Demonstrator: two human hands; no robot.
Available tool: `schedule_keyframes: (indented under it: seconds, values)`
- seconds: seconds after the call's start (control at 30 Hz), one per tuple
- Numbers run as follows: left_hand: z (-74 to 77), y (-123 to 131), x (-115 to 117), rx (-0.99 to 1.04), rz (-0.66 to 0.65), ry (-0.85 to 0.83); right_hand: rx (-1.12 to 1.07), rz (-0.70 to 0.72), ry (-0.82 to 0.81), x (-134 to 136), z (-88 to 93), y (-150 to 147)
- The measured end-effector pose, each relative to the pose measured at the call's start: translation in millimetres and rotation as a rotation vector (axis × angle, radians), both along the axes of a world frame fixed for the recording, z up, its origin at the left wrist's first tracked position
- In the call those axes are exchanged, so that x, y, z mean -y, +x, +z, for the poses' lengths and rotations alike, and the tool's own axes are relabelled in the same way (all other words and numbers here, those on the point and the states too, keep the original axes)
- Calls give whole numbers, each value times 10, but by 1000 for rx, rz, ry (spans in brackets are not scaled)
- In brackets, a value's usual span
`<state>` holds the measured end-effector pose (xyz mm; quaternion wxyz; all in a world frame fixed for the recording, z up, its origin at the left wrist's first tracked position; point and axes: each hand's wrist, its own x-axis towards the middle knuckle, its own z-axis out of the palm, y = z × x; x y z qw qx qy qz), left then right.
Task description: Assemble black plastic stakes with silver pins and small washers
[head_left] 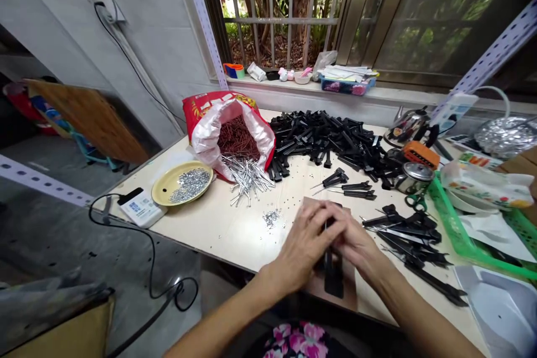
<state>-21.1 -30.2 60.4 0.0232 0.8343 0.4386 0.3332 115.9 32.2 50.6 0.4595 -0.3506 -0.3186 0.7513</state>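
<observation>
My left hand [304,238] and my right hand [356,240] meet over a brown board [349,285] at the table's front edge. Their fingers are bent and pressed together around a long black plastic piece [334,277], which lies on the board. Its wide flat end shows below the hands; the fingers cover much of the rest. Left of my hands is a small heap of tiny silvery metal parts [272,218]. Several black plastic pieces with thin metal rods [406,232] lie to the right, and a few more [348,184] lie just beyond the board.
A red bag [201,109] of brownish rods stands at the back left, silvery metal rods [247,179] spilling out. Left of it are a yellow plate [157,193] of small metal parts and a white box [141,208]. Black pieces [327,134] pile up behind. A green basket [461,229] stands right.
</observation>
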Motion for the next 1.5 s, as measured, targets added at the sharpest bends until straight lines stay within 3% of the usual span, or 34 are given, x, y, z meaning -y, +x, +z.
schedule_keyframes:
  seconds: [0.07,0.2,0.3,0.47,0.6,0.67,0.73,0.83,0.93,1.1,1.37,1.5]
  values:
    - [-107,-331,31,-84,127,-53,5,-31,-27,-98,79,128]
    - [-415,-1104,-20,9,782,-168,172,-85,91,-220,85,309]
    - [-618,-1406,-110,-90,900,-313,334,-56,198,-172,-12,285]
    - [-764,-1414,-220,-130,869,-339,530,12,386,-48,-63,130]
    - [-760,-1433,-213,50,848,-297,751,5,675,-54,-38,44]
    - [-710,-1414,-187,315,857,-329,810,-13,802,-54,-33,-13]
    - [-621,-1321,-161,740,827,-479,830,6,915,-36,-25,-89]
    - [-446,-1049,-145,1443,579,-853,873,77,1073,9,11,-213]
    - [-297,-750,-152,1767,370,-971,986,112,1189,35,71,-283]
    - [-188,-495,-176,1822,314,-974,1123,119,1242,39,145,-234]
    - [-126,-394,-183,1707,373,-884,1340,46,1389,69,185,-167]
    - [-147,-387,-197,1653,386,-906,1376,81,1432,57,184,-156]
